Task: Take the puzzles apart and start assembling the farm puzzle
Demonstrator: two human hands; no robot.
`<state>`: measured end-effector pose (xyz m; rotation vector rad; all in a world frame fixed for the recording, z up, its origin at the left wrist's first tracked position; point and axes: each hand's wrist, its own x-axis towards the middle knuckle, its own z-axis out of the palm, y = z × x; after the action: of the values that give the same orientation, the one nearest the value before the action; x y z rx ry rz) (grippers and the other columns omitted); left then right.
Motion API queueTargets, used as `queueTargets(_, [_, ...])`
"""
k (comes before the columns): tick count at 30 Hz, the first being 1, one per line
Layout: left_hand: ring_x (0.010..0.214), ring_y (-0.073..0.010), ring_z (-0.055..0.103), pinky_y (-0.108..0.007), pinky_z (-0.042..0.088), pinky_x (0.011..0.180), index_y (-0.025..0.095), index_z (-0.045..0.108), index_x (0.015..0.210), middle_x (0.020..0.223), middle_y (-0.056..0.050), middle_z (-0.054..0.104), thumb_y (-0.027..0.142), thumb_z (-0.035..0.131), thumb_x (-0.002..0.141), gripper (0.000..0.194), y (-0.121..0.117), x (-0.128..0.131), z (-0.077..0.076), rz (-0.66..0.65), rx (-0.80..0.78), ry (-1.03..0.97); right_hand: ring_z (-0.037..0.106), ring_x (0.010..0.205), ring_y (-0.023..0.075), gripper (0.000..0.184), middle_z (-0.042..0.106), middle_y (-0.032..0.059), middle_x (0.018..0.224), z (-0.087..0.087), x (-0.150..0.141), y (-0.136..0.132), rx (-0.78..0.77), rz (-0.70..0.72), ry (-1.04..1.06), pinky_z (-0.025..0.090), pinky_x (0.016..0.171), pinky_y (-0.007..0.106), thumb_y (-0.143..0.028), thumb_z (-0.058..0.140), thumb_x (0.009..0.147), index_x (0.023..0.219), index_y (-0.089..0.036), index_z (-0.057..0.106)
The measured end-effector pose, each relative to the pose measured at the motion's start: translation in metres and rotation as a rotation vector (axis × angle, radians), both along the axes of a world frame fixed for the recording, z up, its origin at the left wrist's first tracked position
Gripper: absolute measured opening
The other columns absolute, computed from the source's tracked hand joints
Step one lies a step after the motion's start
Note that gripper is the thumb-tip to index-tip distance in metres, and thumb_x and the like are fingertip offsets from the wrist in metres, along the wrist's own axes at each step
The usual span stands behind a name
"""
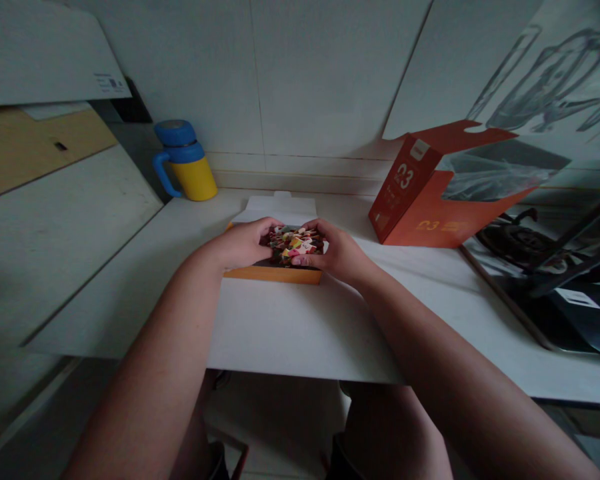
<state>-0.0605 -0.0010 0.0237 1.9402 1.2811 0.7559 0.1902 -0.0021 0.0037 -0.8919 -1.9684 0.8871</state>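
Both hands are cupped around a heap of small, flat, many-coloured pieces (295, 248) that look like jigsaw puzzle pieces. My left hand (250, 243) curls around the heap's left side, its thumb toward the front. From the right, my right hand (337, 250) closes on the same heap, thumb low and fingers along the back. Beneath them lies a shallow box (280, 275) with an orange front edge and a dark inside or top. A white flap (283, 205) sticks out behind it. The fingers hide part of the heap.
A blue and yellow jug-like bottle (195, 175) stands at the back left by the wall. An orange carton (425, 200) with clear plastic in its opening sits to the right. Beyond it is a black appliance (520, 250). The white tabletop's front edge (300, 377) runs above my knees.
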Motion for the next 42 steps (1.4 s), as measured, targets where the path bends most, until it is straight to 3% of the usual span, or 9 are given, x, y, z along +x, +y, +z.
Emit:
queueTargets(3, [0.126, -0.0236, 0.069, -0.04, 0.054, 0.106, 0.023, 0.06, 0.128, 0.133, -0.01, 0.073, 0.022, 0.066, 0.077, 0.052, -0.007, 0.006, 0.007, -0.155, -0.121, -0.111, 0.068, 0.09, 0.0219, 0.067, 0.075, 0.0065, 0.107, -0.001, 0.001, 0.0, 0.017, 0.031, -0.002, 0.055, 0.081, 0.034, -0.06, 0.092, 0.069, 0.117, -0.021, 0.065])
queueTargets(8, [0.127, -0.0258, 0.067, -0.039, 0.055, 0.102, 0.024, 0.057, 0.136, 0.135, -0.01, 0.071, 0.045, 0.065, 0.092, 0.05, -0.015, 0.013, 0.014, -0.213, -0.158, -0.07, 0.069, 0.094, 0.0225, 0.065, 0.074, 0.0079, 0.112, -0.001, 0.003, 0.002, 0.052, 0.051, -0.033, 0.054, 0.084, 0.035, -0.054, 0.092, 0.073, 0.122, -0.021, 0.065])
queueTargets(12, [0.116, -0.0278, 0.07, -0.036, 0.055, 0.093, 0.024, 0.059, 0.137, 0.127, -0.008, 0.074, 0.059, 0.072, 0.086, 0.064, -0.013, 0.014, 0.01, -0.152, -0.096, 0.163, 0.069, 0.098, 0.023, 0.053, 0.074, 0.0086, 0.115, 0.002, 0.006, 0.002, 0.102, 0.052, -0.079, 0.054, 0.088, 0.036, -0.046, 0.088, 0.079, 0.121, -0.021, 0.068])
queueTargets(15, [0.109, -0.0272, 0.071, -0.033, 0.054, 0.088, 0.025, 0.06, 0.137, 0.123, -0.007, 0.075, 0.063, 0.071, 0.085, 0.066, -0.013, 0.016, 0.01, -0.093, -0.07, 0.231, 0.069, 0.098, 0.0227, 0.043, 0.074, 0.0085, 0.115, 0.004, 0.008, 0.001, 0.117, 0.056, -0.106, 0.054, 0.09, 0.037, -0.041, 0.084, 0.083, 0.118, -0.021, 0.07])
queueTargets(23, [0.105, -0.0266, 0.072, -0.033, 0.054, 0.086, 0.024, 0.056, 0.137, 0.12, -0.007, 0.076, 0.061, 0.078, 0.076, 0.075, -0.015, 0.021, 0.008, -0.069, -0.106, 0.173, 0.071, 0.102, 0.0232, 0.035, 0.077, 0.0059, 0.111, -0.004, 0.011, 0.006, 0.093, 0.01, -0.043, 0.055, 0.101, 0.045, -0.042, 0.082, 0.087, 0.115, -0.024, 0.072])
queueTargets(33, [0.103, -0.0283, 0.072, -0.034, 0.054, 0.082, 0.024, 0.058, 0.129, 0.117, -0.007, 0.076, 0.052, 0.086, 0.066, 0.074, -0.012, 0.021, 0.004, 0.044, -0.034, 0.26, 0.07, 0.102, 0.0247, 0.03, 0.076, 0.0076, 0.111, -0.003, 0.005, 0.003, 0.133, -0.059, -0.024, 0.057, 0.097, 0.045, -0.047, 0.075, 0.093, 0.112, -0.024, 0.073])
queueTargets(42, [0.111, -0.0319, 0.07, -0.038, 0.054, 0.089, 0.024, 0.056, 0.131, 0.127, -0.012, 0.073, 0.048, 0.087, 0.065, 0.076, 0.001, 0.031, 0.003, -0.053, 0.028, 0.396, 0.065, 0.105, 0.0241, 0.035, 0.07, 0.0101, 0.113, -0.01, -0.002, 0.004, 0.197, -0.205, 0.004, 0.056, 0.095, 0.04, -0.054, 0.052, 0.106, 0.111, -0.023, 0.069])
